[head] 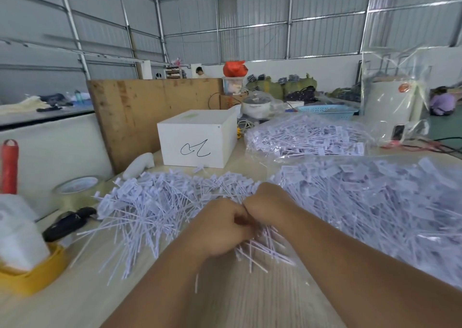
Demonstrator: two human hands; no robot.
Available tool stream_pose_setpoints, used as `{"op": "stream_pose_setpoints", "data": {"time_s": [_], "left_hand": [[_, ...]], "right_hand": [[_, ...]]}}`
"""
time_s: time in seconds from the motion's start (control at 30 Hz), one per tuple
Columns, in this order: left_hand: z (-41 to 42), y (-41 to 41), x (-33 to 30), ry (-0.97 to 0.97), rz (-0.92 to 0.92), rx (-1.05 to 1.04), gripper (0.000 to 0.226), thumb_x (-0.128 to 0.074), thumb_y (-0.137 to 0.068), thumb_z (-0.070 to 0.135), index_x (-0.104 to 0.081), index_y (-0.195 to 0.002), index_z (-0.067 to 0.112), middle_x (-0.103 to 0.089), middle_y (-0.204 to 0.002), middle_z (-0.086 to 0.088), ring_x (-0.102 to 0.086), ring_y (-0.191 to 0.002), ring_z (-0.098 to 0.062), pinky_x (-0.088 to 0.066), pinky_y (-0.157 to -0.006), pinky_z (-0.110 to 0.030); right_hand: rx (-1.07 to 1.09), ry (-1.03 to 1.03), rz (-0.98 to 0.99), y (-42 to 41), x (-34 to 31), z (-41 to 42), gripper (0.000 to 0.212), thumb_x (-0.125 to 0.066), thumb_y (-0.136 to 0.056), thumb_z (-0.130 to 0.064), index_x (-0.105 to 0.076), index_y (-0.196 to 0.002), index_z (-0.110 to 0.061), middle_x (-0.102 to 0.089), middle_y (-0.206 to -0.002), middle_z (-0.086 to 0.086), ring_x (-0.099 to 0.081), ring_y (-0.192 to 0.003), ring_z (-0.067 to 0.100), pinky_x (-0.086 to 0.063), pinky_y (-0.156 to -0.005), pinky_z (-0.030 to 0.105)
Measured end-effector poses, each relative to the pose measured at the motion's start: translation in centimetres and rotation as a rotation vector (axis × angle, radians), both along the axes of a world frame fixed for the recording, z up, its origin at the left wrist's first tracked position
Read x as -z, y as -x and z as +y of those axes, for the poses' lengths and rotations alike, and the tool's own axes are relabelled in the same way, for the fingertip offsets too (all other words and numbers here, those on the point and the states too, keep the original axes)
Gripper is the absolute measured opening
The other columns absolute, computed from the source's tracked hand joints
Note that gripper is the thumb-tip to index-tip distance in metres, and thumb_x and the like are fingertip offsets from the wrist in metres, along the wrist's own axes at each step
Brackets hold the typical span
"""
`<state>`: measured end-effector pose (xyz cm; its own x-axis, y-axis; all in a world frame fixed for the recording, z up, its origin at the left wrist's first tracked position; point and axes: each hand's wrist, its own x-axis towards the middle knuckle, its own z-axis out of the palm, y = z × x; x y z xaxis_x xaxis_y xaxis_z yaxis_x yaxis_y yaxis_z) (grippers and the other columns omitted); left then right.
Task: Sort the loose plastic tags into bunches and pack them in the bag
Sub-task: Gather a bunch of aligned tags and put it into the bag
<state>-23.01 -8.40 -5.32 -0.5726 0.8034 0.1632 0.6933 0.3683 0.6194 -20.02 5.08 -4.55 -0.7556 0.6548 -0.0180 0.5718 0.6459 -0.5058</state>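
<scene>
Gathering a bunch of tags from the loose pile.

The loose tags (155, 207) lie spread on the pale wooden surface (250, 302); the left hand (225, 230) and right hand (265, 200) meet over them, both with curled fingers gripping a bunch of tags (260, 250). It seems the bunching step; next the stems need to be aligned before packing. Filled bags (375, 202) lie at the right, a white box (197, 140) behind, in a metal-walled hall.
</scene>
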Motion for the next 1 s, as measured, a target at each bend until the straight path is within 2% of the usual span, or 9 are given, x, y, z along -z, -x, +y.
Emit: {"op": "stream_pose_setpoints", "data": {"time_s": [0.1,0.27,0.37,0.5,0.57,0.63,0.77,0.87,1.0], "left_hand": [[0.1,-0.3,-0.3,-0.084,0.006,-0.087,0.009,-0.067,-0.082,0.021,-0.075,-0.081,0.025,-0.068,-0.062,0.01,-0.063,-0.058,-0.003,-0.051,-0.063,-0.023],[0.1,0.4,-0.4,-0.197,0.279,-0.376,0.017,-0.062,-0.086,0.026,-0.069,-0.101,0.027,-0.067,-0.098,0.007,-0.062,-0.09,-0.015,-0.053,-0.078,-0.033],[0.2,1.2,0.3,0.076,0.346,-0.458,0.044,-0.06,-0.083,0.036,-0.058,-0.123,0.02,-0.057,-0.121,-0.002,-0.046,-0.117,-0.026,-0.044,-0.094,-0.039],[0.7,0.9,1.2,0.323,0.303,-0.329,0.017,-0.05,-0.079,0.028,-0.057,-0.09,0.016,-0.058,-0.101,-0.004,-0.052,-0.11,-0.028,-0.042,-0.1,-0.042],[0.7,0.5,0.9,0.281,0.256,-0.308,0.001,-0.051,-0.076,0.02,-0.053,-0.077,0.02,-0.058,-0.095,-0.004,-0.055,-0.099,-0.023,-0.049,-0.091,-0.04],[0.7,0.3,0.6,0.211,0.19,-0.277,0.01,-0.053,-0.075,0.011,-0.054,-0.073,0.021,-0.061,-0.09,-0.003,-0.059,-0.084,-0.018,-0.054,-0.076,-0.037],[0.7,0.2,0.4,0.118,0.071,-0.252,0.027,-0.054,-0.074,0.001,-0.06,-0.094,0.018,-0.063,-0.09,0.0,-0.062,-0.08,-0.015,-0.054,-0.07,-0.033],[0.7,0.1,0.4,-0.039,-0.025,-0.19,0.053,-0.059,-0.077,-0.001,-0.053,-0.124,0.024,-0.062,-0.107,0.003,-0.06,-0.094,-0.013,-0.048,-0.068,-0.02],[0.8,0.1,0.5,-0.12,-0.124,-0.117,0.081,-0.061,-0.073,-0.01,-0.04,-0.143,0.026,-0.055,-0.128,0.0,-0.056,-0.113,-0.012,-0.051,-0.086,-0.026]], "right_hand": [[0.021,-0.001,0.069,-0.7,0.1,0.8,0.014,-0.058,-0.076,-0.022,-0.048,-0.069,-0.014,-0.057,-0.077,0.005,-0.06,-0.077,0.025,-0.04,-0.056,0.025],[0.013,-0.141,-0.042,-0.5,-0.2,-0.3,0.024,-0.052,-0.083,-0.042,-0.054,-0.086,-0.018,-0.057,-0.082,0.001,-0.061,-0.085,0.025,-0.05,-0.076,0.032],[-0.021,-0.275,-0.103,0.1,-0.1,-0.9,0.027,-0.056,-0.081,-0.046,-0.056,-0.088,-0.02,-0.059,-0.086,0.001,-0.06,-0.09,0.026,-0.039,-0.074,0.031],[-0.069,-0.253,-0.085,0.7,0.4,-1.5,0.02,-0.06,-0.078,-0.034,-0.047,-0.08,-0.019,-0.056,-0.085,0.003,-0.06,-0.09,0.027,-0.048,-0.079,0.034],[-0.102,-0.223,-0.08,1.0,0.4,-1.6,0.016,-0.057,-0.079,-0.027,-0.046,-0.075,-0.017,-0.062,-0.094,0.006,-0.061,-0.088,0.027,-0.052,-0.077,0.033],[-0.124,-0.204,-0.081,1.1,0.4,-1.5,0.014,-0.054,-0.083,-0.021,-0.046,-0.074,-0.014,-0.063,-0.095,0.008,-0.06,-0.085,0.026,-0.046,-0.068,0.029],[-0.149,-0.092,-0.055,1.3,0.4,-1.2,0.015,-0.05,-0.083,-0.02,-0.045,-0.072,-0.012,-0.058,-0.087,0.009,-0.062,-0.088,0.028,-0.041,-0.064,0.029],[-0.147,0.062,0.016,1.2,0.1,-0.9,0.018,-0.05,-0.081,-0.023,-0.044,-0.066,-0.014,-0.052,-0.071,0.003,-0.055,-0.068,0.02,-0.034,-0.052,0.025],[-0.089,0.163,0.104,1.1,-0.1,-0.5,0.017,-0.052,-0.08,-0.022,-0.045,-0.066,-0.015,-0.053,-0.069,0.005,-0.054,-0.065,0.02,-0.038,-0.053,0.026]]}}
